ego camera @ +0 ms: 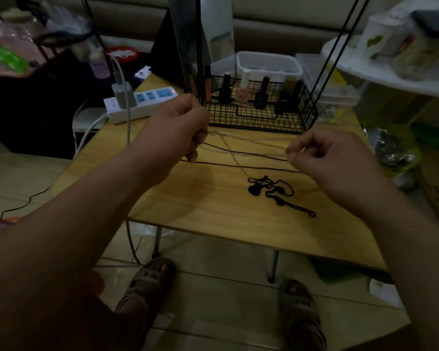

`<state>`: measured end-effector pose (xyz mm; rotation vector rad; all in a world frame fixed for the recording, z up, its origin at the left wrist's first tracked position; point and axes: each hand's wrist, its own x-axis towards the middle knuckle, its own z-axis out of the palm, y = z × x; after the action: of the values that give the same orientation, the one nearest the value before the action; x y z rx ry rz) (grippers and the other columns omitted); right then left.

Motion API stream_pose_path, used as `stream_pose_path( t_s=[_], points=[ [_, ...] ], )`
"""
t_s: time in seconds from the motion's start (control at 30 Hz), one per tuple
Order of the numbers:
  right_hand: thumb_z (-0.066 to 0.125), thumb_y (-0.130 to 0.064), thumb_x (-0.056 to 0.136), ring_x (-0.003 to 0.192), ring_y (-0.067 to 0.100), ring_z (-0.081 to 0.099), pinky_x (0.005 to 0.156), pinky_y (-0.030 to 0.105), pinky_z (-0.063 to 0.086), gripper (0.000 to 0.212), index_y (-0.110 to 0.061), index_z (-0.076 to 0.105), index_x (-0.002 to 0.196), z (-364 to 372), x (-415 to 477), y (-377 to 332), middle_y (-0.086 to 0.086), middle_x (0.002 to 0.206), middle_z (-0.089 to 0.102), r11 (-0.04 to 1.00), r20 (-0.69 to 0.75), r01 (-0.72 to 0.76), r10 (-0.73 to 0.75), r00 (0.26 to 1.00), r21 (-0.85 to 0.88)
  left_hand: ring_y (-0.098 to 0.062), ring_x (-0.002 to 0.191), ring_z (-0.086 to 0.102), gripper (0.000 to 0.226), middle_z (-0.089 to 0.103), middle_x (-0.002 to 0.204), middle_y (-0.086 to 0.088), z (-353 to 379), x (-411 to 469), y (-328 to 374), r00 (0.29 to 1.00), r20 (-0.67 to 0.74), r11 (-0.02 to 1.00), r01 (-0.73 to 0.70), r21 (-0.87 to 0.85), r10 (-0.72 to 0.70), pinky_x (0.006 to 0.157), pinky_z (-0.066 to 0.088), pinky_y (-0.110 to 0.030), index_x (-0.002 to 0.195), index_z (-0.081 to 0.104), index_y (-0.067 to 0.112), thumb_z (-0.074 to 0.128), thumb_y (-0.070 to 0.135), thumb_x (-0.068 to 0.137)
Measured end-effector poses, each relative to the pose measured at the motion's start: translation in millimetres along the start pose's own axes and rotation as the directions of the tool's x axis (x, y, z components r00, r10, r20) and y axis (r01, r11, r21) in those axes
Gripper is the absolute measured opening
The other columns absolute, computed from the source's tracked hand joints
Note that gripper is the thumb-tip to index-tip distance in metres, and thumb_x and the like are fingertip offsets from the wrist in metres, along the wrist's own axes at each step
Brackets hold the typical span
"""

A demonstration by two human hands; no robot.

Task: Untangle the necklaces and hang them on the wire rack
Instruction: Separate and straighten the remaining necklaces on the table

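Both hands, left hand point(185, 127) and right hand point(322, 158), pinch a silver chain point(249, 139) and black cord point(246, 153) taut above the table point(213, 211). Thin, limp stuff, probably snags easily; grab near the crossings.

A small folding table point(213, 211) stands ahead of the person, whose sandalled feet point(147, 282) rest on the floor under its near edge. At the table's far side sits a wire rack point(259, 115), with nail polish bottles point(241, 93) standing in its basket. Behind the rack lie plastic containers point(269, 63). Left of the rack, at the table's far left corner, a power strip point(137, 102) lies with a charger plugged in. Both hands point(180, 125) are raised over the table in front of the rack, the left one point(180, 125) near the rack's left corner, the right hand point(325, 155) further right. Between them run chain necklaces point(251, 139) and cords. On the tabletop nearer the person, below the right hand, lies a tangled cord necklace point(274, 191).
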<state>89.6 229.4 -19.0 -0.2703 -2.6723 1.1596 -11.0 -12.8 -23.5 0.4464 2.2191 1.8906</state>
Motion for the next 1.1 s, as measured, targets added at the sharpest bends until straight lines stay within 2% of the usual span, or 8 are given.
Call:
stream_pose_path(
  t_s=[0.1, 0.23, 0.43, 0.57, 0.67, 0.87, 0.97, 1.1],
  points=[
    [0.071, -0.031, 0.096, 0.059, 0.003, 0.054, 0.061, 0.031, 0.043, 0.012, -0.019, 0.072, 0.091, -4.9, 4.1, 4.0, 0.002, 0.071, 0.063, 0.978, -0.094, -0.056, 0.076, 0.993, 0.202, -0.012, 0.055, 0.040, 0.015, 0.049, 0.066, 0.000, 0.8, 0.7, 1.3, 1.000, -0.023, 0.998, 0.017, -0.058, -0.019, 0.053, 0.039, -0.032, 0.085, 0.055, 0.017, 0.053, 0.012, 0.099],
    [0.065, -0.025, 0.099, 0.048, 0.010, 0.029, 0.044, 0.024, 0.024, 0.015, -0.017, 0.065, 0.086, -12.5, 9.1, 4.8, -0.003, 0.061, 0.039, 0.836, -0.027, -0.132, 0.173, 0.985, 0.533, -0.011, 0.051, 0.037, 0.012, 0.047, 0.065, -0.001, 2.0, 0.5, 3.9, 0.998, -0.030, 0.991, 0.049, -0.125, -0.053, 0.052, 0.037, -0.031, 0.090, 0.060, 0.017, 0.052, 0.015, 0.099],
    [0.061, -0.018, 0.098, 0.046, 0.009, 0.027, 0.043, 0.023, 0.024, 0.014, -0.016, 0.059, 0.084, -16.6, 10.7, 5.1, -0.004, 0.058, 0.032, 0.738, -0.036, -0.119, 0.191, 0.981, 0.664, -0.009, 0.044, 0.036, 0.016, 0.049, 0.070, -0.006, 4.1, 0.6, 4.0, 0.996, -0.034, 0.981, 0.076, -0.177, -0.083, 0.048, 0.039, -0.027, 0.097, 0.063, 0.014, 0.048, 0.016, 0.098],
    [0.055, -0.024, 0.098, 0.049, 0.006, 0.027, 0.052, 0.022, 0.032, 0.031, -0.023, 0.053, 0.067, -24.0, 9.9, 4.0, -0.009, 0.058, 0.026, 0.337, 0.087, -0.189, 0.296, 0.951, 0.922, -0.010, 0.044, 0.036, 0.017, 0.049, 0.069, -0.006, 5.4, 0.6, 1.6, 0.995, -0.028, 0.980, 0.092, -0.177, -0.099, 0.049, 0.038, -0.027, 0.098, 0.063, 0.014, 0.046, 0.016, 0.097],
    [0.049, -0.032, 0.102, 0.052, 0.002, 0.034, 0.054, 0.018, 0.037, 0.028, -0.021, 0.065, 0.082, -28.3, 9.6, 7.4, -0.011, 0.059, 0.032, 0.114, 0.179, -0.198, 0.160, 0.971, 0.974, -0.012, 0.046, 0.036, 0.020, 0.050, 0.068, -0.006, 7.5, 1.1, 0.2, 0.994, -0.017, 0.985, 0.103, -0.135, -0.106, 0.049, 0.039, -0.029, 0.099, 0.065, 0.014, 0.044, 0.014, 0.096],
    [0.042, -0.023, 0.096, 0.059, 0.005, 0.042, 0.053, 0.017, 0.036, 0.047, -0.021, 0.069, 0.134, -26.5, 12.0, 6.9, -0.007, 0.080, 0.056, 0.153, 0.170, -0.182, 0.086, 0.982, 0.971, -0.014, 0.068, 0.055, 0.033, 0.071, 0.090, -0.002, 5.0, -0.3, -6.9, 0.976, 0.190, 0.980, 0.071, 0.188, -0.107, 0.073, 0.053, -0.033, 0.120, 0.072, 0.025, 0.047, 0.012, 0.104],
    [0.045, -0.014, 0.083, 0.061, 0.005, 0.046, 0.053, 0.015, 0.039, 0.062, -0.026, 0.063, 0.140, -27.8, 11.9, 3.6, -0.005, 0.085, 0.062, 0.190, 0.140, -0.150, 0.066, 0.988, 0.970, 0.000, 0.083, 0.064, 0.034, 0.069, 0.100, 0.008, 6.0, -2.5, -8.9, 0.960, 0.267, 0.895, -0.038, 0.444, -0.091, 0.075, 0.048, -0.020, 0.132, 0.065, 0.035, 0.053, 0.017, 0.106],
    [0.035, 0.000, 0.099, 0.063, 0.002, 0.050, 0.051, 0.012, 0.040, 0.059, -0.034, 0.058, 0.142, -30.7, 13.5, 1.7, -0.005, 0.092, 0.067, 0.308, 0.080, -0.109, 0.107, 0.991, 0.945, 0.007, 0.088, 0.059, 0.026, 0.062, 0.101, 0.019, 9.2, -3.3, -12.1, 0.960, 0.276, 0.778, -0.135, 0.613, -0.051, 0.068, 0.041, -0.011, 0.119, 0.069, 0.039, 0.057, 0.019, 0.106]
  ],
)
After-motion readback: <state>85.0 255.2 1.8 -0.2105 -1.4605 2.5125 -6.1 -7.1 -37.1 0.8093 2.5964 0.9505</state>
